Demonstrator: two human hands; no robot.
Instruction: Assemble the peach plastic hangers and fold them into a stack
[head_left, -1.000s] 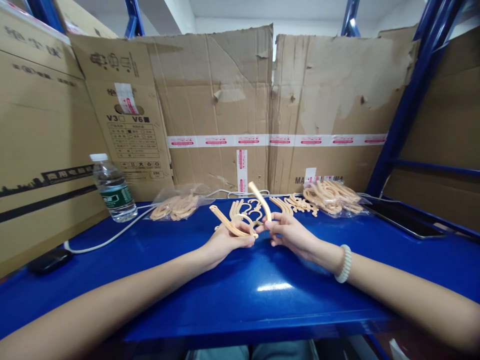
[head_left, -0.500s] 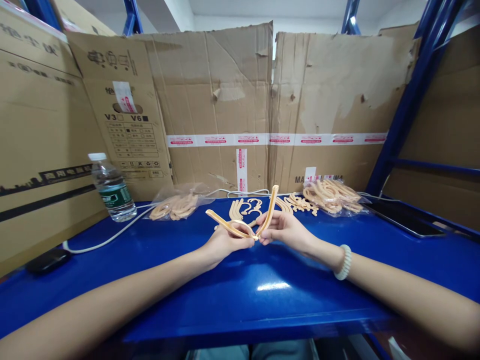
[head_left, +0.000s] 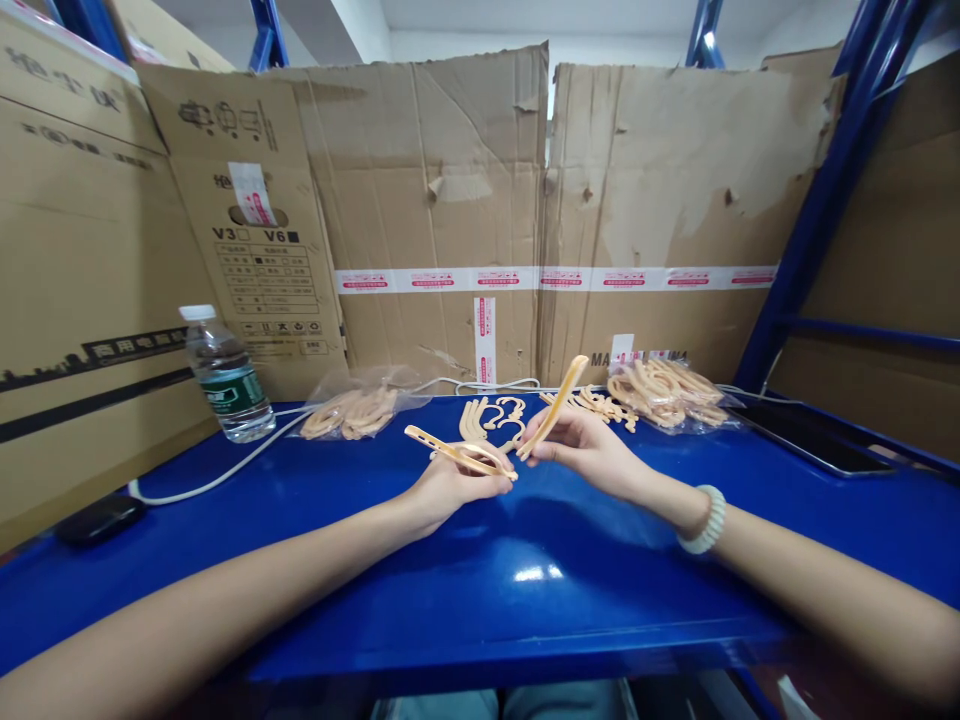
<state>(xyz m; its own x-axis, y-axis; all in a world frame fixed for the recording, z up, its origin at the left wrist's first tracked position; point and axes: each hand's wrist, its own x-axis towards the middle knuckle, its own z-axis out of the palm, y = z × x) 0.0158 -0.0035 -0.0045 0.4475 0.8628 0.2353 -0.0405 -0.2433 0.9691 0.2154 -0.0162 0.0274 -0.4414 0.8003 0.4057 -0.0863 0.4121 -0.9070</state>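
My left hand (head_left: pixel 442 497) is closed around a beige plastic hanger arm (head_left: pixel 431 442) that has slots along its outer part; a curved section shows above the fingers, and its inner end pokes out past the thumb. A second curved hanger arm (head_left: pixel 562 390) is pinched in my right hand (head_left: pixel 592 452), tilted up and to the right. A small gap separates the lower end of this piece from the one on the left. Behind the hands, several curved arms (head_left: pixel 472 418) and beige hooks (head_left: pixel 512 408) lie on the blue table (head_left: pixel 480 580). My fingers hide parts of both held pieces.
Bagged beige parts (head_left: pixel 352 412) lie at the back left, and another bag (head_left: pixel 667 390) at the back right. Loose small pieces (head_left: pixel 604 405) lie beside it. A water bottle (head_left: pixel 229 375), a black device (head_left: pixel 101 520), a white cable (head_left: pixel 217 478) and a phone (head_left: pixel 814 438) surround the work area. Cardboard (head_left: pixel 435 220) walls the back.
My right hand has moved right and slightly up with its hanger arm, parting the two ends that met before. The left piece has turned a little, so its slots show.
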